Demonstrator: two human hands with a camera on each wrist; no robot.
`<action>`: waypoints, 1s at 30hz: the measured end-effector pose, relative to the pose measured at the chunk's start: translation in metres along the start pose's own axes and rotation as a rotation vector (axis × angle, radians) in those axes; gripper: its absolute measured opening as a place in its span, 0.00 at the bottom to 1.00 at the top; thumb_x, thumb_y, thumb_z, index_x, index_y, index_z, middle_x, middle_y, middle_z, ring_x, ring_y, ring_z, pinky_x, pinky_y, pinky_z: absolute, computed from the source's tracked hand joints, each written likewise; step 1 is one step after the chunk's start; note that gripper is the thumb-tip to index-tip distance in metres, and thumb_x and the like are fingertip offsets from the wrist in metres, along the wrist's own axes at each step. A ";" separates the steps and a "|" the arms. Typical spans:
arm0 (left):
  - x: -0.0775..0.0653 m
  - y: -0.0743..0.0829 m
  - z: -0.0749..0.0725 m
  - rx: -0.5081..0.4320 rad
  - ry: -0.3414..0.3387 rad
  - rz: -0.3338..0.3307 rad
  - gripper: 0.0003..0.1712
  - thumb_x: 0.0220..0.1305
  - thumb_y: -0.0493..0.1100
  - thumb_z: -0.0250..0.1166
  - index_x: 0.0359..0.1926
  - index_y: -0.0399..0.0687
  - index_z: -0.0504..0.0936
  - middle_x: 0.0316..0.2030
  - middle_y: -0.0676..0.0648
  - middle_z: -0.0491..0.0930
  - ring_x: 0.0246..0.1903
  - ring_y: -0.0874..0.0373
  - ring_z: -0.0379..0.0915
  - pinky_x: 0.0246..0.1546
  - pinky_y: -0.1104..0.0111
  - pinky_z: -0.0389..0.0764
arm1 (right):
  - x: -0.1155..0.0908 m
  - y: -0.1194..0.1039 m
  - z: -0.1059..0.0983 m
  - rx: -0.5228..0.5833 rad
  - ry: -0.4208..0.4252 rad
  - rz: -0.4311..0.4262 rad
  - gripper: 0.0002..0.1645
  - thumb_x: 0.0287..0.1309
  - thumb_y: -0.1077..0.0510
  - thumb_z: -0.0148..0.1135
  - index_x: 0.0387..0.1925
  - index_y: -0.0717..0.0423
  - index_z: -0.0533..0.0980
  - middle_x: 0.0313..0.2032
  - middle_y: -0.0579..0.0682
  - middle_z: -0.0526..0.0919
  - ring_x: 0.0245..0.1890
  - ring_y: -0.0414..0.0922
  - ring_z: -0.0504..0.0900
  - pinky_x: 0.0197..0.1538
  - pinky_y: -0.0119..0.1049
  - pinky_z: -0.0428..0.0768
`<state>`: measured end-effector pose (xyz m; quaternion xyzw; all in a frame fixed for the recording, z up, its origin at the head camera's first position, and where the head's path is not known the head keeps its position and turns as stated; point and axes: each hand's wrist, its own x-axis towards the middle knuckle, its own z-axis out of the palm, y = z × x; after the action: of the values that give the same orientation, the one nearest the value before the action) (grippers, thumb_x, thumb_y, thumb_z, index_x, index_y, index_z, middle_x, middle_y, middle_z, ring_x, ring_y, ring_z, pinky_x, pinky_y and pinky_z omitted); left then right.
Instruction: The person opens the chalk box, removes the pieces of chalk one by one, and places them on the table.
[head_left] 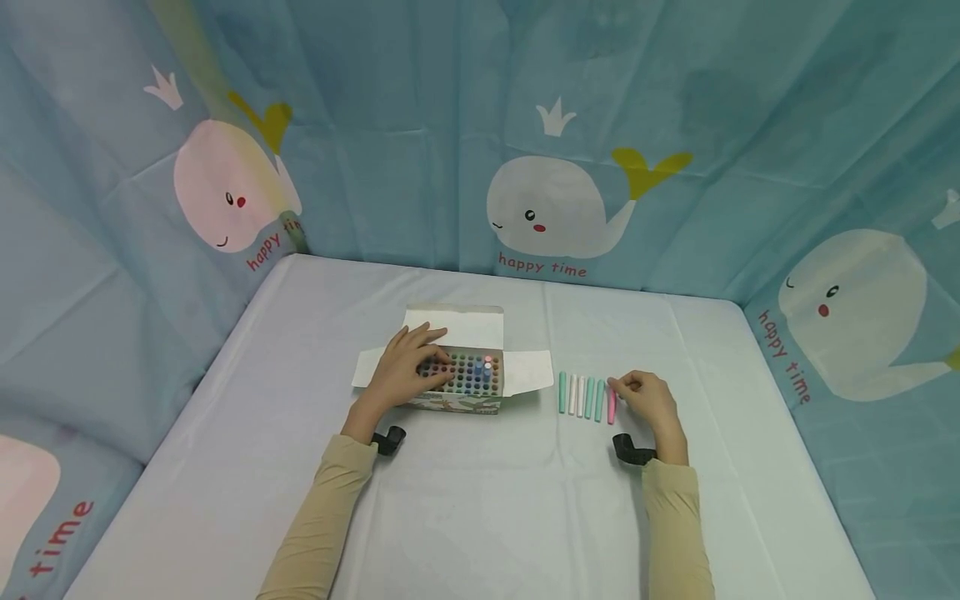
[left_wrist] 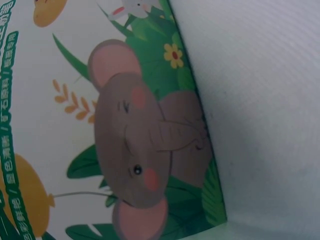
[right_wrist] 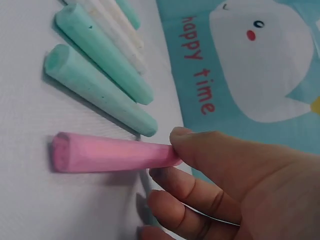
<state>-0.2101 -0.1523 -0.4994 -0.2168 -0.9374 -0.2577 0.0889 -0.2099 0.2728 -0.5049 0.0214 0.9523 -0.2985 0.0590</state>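
Observation:
My right hand [head_left: 647,400] pinches one end of a pink chalk stick [right_wrist: 110,154] between thumb and fingertips, close over the tablecloth. Beside it lies a row of chalk: a mint green stick [right_wrist: 100,90] is nearest, with more green and white sticks [head_left: 580,396] beyond. My left hand [head_left: 403,367] is over the open chalk box [head_left: 450,402], thumb and index finger apart above its rows of holes. A few blue sticks [head_left: 478,367] and a pink-topped one [head_left: 488,359] stand up in the box's right part. An elephant print [left_wrist: 135,140] on the box's side fills the left wrist view.
The box's white lid flap [head_left: 455,327] stands at the back, and a side flap [head_left: 528,372] spreads right toward the chalk row. A white cloth [head_left: 487,517] covers the table. Blue curtains [head_left: 420,192] with printed whales hang behind and at both sides.

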 end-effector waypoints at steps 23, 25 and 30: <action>0.000 0.003 -0.001 -0.013 0.015 0.005 0.11 0.54 0.58 0.67 0.34 0.61 0.82 0.64 0.49 0.66 0.69 0.46 0.49 0.75 0.54 0.40 | 0.002 0.002 0.011 -0.027 0.061 -0.010 0.20 0.59 0.47 0.59 0.30 0.62 0.77 0.23 0.50 0.75 0.24 0.43 0.69 0.23 0.29 0.65; -0.001 0.003 -0.001 -0.011 0.018 0.008 0.11 0.54 0.58 0.67 0.34 0.61 0.82 0.64 0.48 0.66 0.69 0.46 0.49 0.75 0.54 0.40 | 0.002 0.001 0.011 -0.018 0.063 -0.015 0.19 0.59 0.47 0.59 0.29 0.62 0.76 0.22 0.50 0.75 0.23 0.43 0.69 0.23 0.29 0.65; -0.001 0.003 -0.001 -0.010 0.015 0.007 0.12 0.54 0.58 0.67 0.34 0.60 0.82 0.64 0.49 0.66 0.69 0.46 0.49 0.75 0.54 0.40 | 0.002 0.001 0.011 -0.009 0.062 -0.034 0.18 0.59 0.49 0.59 0.29 0.63 0.76 0.22 0.50 0.73 0.23 0.43 0.68 0.23 0.29 0.65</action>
<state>-0.2082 -0.1512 -0.4971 -0.2188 -0.9346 -0.2635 0.0956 -0.2107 0.2673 -0.5143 0.0142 0.9552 -0.2946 0.0244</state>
